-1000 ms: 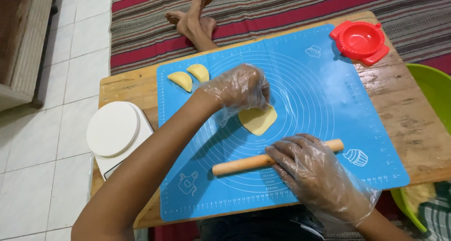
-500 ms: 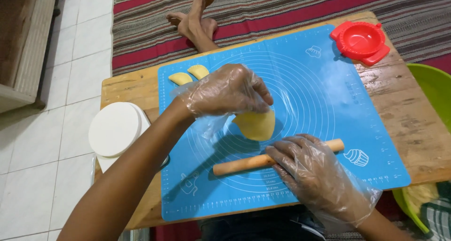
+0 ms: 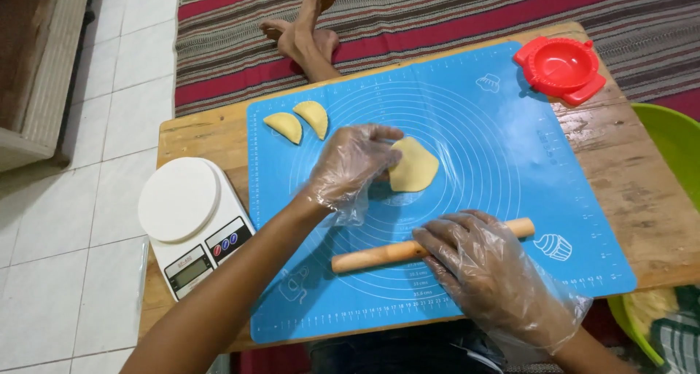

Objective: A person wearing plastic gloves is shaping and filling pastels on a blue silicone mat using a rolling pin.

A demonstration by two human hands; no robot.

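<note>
The left hand, in a clear plastic glove, reaches forward with its bare forearm stretched out from the lower left, fingers curled, fingertips pinched together. The right hand, gloved likewise, lies palm down with fingers spread, wrist bent toward the lower right
</note>
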